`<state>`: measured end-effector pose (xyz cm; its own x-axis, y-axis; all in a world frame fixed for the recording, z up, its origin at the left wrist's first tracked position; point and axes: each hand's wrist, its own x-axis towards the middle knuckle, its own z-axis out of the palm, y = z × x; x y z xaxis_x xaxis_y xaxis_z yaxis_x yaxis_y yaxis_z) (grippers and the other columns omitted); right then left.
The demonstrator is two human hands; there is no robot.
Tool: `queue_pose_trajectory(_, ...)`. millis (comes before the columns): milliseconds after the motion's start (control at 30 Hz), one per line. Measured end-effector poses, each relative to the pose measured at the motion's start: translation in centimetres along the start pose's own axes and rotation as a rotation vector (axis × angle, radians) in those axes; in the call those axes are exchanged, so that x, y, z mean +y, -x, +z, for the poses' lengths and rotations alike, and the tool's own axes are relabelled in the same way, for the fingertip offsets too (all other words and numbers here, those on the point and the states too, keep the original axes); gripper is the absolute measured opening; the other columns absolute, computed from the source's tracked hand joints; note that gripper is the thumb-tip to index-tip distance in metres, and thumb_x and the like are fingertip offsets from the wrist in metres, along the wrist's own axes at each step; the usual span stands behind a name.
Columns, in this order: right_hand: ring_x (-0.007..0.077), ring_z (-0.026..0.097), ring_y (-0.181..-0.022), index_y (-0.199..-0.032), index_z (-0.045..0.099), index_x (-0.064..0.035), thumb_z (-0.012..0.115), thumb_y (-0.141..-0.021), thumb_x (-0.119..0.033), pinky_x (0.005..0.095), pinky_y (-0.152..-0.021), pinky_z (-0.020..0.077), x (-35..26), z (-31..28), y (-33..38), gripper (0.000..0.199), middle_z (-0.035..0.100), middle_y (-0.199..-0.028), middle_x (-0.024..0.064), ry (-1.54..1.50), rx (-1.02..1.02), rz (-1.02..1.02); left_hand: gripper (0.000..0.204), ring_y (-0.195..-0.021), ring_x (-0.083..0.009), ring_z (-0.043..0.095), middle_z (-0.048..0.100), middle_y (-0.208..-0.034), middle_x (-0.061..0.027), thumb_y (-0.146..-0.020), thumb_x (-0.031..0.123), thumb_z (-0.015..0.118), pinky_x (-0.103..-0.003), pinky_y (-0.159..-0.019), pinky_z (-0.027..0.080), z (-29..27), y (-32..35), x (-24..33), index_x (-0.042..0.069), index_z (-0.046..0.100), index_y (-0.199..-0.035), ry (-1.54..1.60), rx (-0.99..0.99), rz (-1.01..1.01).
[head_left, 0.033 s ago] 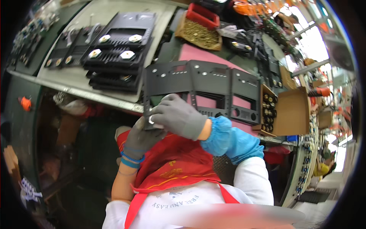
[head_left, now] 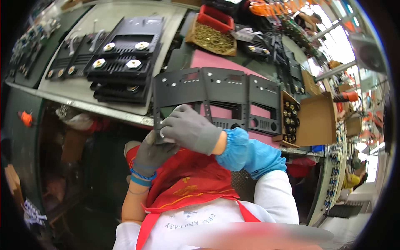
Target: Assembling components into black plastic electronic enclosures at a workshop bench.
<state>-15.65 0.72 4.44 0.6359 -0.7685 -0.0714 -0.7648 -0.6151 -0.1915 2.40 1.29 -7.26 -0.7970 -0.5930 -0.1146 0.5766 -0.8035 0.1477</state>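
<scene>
My workbench (head_left: 125,109), pale on top with a metal front edge, fills the upper half of the view. On its left part lies a stack of black trays (head_left: 125,66) carrying white hexagonal caps. Nearer to me, on a pink mat (head_left: 208,60), stand three dark grey panels side by side: the left panel (head_left: 179,93), a middle panel (head_left: 227,91) and a right panel (head_left: 265,104), each with small round holes and a rectangular cut-out. To the right of them sits an open cardboard box (head_left: 316,121) with rows of small dark and brass-coloured parts along its near side. Behind the mat is a tray of brass-coloured screws (head_left: 212,38) beside a red bin (head_left: 214,18).

My red apron (head_left: 187,183) covers my lap at the lower centre. My right hand (head_left: 189,129), in a grey glove with a blue sleeve cover (head_left: 246,152) at the wrist, lies curled over the lower edge of the left panel, fingers closed against it. My left hand (head_left: 152,152), also in a grey glove and with blue bands at the wrist, comes up from below and grips the same lower corner of the left panel, directly under my right hand. The two hands touch each other there.
</scene>
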Motion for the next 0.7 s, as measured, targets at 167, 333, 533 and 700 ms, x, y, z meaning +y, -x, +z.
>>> queue_pose_trajectory(167, 0.0254, 0.057, -0.109, -0.102, 0.066, -0.0142, 0.064, -0.084, -0.029, 0.0411, -0.093, 0.0420, 0.6, -0.3, 1.4, 0.024, 0.057, -0.127, 0.0077, -0.138, 0.029, 0.078, 0.046, -0.121, -0.0273, 0.052, 0.056, -0.128, -0.0109, -0.098, 0.039, 0.048, -0.047, -0.104, 0.042, 0.2, -0.6, 0.0, 0.007, 0.049, -0.131, -0.040, -0.076, -0.023)
queue_pose_trajectory(333, 0.0281, 0.055, -0.112, -0.102, 0.066, -0.0127, 0.064, -0.080, -0.021, 0.0394, -0.098, 0.0395, 1.1, 0.9, 1.9, 0.023, 0.060, -0.125, 0.0061, -0.132, 0.096, -0.052, 0.045, -0.119, -0.0275, 0.054, 0.055, -0.129, -0.0106, -0.099, 0.040, 0.047, -0.047, -0.105, 0.041, -1.3, -0.8, -0.4, 0.009, 0.050, -0.131, -0.009, -0.187, -0.030)
queue_pose_trajectory(533, 0.0210, 0.059, -0.089, -0.089, 0.061, -0.0140, 0.061, -0.080, -0.021, 0.0365, -0.083, 0.0431, -0.8, 0.4, 1.7, 0.011, 0.059, -0.089, 0.0018, 0.165, 0.169, 0.065, 0.041, -0.118, -0.0282, 0.053, 0.053, -0.131, -0.0125, -0.099, 0.036, 0.047, -0.048, -0.105, 0.039, 0.3, -0.6, -0.9, 0.011, 0.050, -0.130, -0.089, -0.017, -0.060)
queue_pose_trajectory(700, 0.0308, 0.065, -0.071, -0.082, 0.064, -0.0102, 0.065, -0.080, -0.036, 0.0413, -0.071, 0.0458, -0.6, 1.2, 1.0, 0.026, 0.066, -0.073, 0.0078, -0.123, 0.134, 0.270, 0.046, -0.124, -0.0277, 0.048, 0.053, -0.132, -0.0109, -0.096, 0.040, 0.049, -0.045, -0.106, 0.037, -0.9, -0.8, -1.0, 0.009, 0.050, -0.130, -0.300, 0.107, 0.048)
